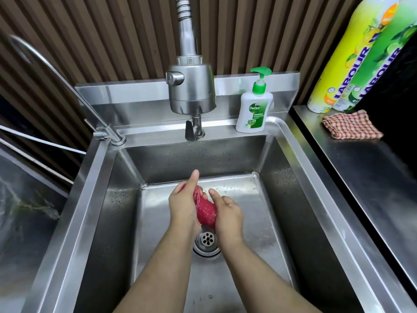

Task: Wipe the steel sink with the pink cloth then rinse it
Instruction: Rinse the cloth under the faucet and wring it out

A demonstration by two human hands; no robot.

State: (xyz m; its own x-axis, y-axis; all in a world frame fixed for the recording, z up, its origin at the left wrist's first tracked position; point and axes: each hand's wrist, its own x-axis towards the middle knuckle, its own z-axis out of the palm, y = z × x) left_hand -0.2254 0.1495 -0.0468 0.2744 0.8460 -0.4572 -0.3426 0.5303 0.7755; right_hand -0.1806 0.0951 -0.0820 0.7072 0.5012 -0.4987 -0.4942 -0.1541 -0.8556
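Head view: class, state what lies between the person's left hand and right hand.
The bunched pink cloth, which the left hand and right hand both grip, as the head view shows.

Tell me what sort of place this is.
Probably a kitchen wash-up area, perhaps a commercial one: a deep steel sink with a spray faucet, a handwash bottle on its ledge, and two detergent bottles on the steel counter beside it.

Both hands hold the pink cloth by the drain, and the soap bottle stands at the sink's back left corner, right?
No: the head view shows the soap bottle at the sink's back right corner. The left hand and right hand hold the cloth by the drain.
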